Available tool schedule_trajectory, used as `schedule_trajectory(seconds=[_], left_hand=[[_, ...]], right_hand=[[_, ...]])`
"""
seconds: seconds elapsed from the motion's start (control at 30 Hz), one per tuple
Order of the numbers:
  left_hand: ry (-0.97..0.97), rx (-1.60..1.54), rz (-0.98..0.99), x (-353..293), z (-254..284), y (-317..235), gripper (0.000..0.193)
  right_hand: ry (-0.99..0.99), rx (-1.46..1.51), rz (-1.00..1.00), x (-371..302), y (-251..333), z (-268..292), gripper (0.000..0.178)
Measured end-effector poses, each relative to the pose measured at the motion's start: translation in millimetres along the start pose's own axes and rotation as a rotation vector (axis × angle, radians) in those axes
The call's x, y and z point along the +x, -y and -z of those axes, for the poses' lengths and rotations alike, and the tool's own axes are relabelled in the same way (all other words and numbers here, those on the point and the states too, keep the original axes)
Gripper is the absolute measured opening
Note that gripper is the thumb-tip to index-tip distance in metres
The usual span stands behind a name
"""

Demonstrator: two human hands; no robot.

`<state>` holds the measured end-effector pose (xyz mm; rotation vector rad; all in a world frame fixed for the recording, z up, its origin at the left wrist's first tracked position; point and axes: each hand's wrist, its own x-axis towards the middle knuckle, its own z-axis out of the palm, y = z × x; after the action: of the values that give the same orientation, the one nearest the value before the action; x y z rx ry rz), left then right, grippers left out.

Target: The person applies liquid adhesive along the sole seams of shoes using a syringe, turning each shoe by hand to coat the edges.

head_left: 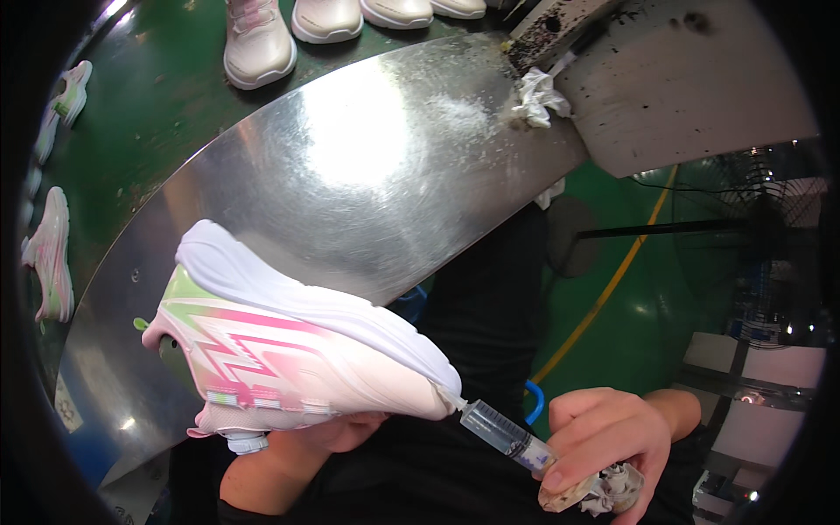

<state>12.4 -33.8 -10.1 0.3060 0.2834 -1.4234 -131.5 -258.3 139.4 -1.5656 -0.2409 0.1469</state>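
A pink, white and green sneaker [289,359] is tilted on its side, with its thick white sole turned upward and its toe to the right. My left hand [343,432] grips it from underneath, the fingers mostly hidden behind the upper. In my right hand [604,437] is a clear syringe [497,429], held by its rear end. Its tip meets the toe where sole and upper join; whether it touches or sits just off, I cannot tell. A crumpled, stained wad [615,488] is tucked in the same right hand.
A curved metal table [262,210] lies ahead, with crumpled white tissue [541,96] by a stained metal panel [691,87]. Several pale sneakers [328,19] stand on a green surface [175,114] beyond. More shoes [54,254] are at the far left. A fan [761,201] stands at the right.
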Motion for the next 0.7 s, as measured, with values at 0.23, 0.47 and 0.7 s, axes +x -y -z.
schedule_trajectory(seconds=[0.23,0.47,0.7], left_hand=[[0.085,0.002,-0.195,28,-18,4,0.063],[0.142,0.068,-0.204,42,-35,-3,0.063],[0.22,-0.02,-0.245,50,-34,-3,0.067]], right_hand=[[-0.097,-0.138,0.135,2,13,7,0.078],[-0.123,-0.294,0.188,4,8,4,0.076],[-0.136,-0.498,0.187,11,4,-6,0.066]])
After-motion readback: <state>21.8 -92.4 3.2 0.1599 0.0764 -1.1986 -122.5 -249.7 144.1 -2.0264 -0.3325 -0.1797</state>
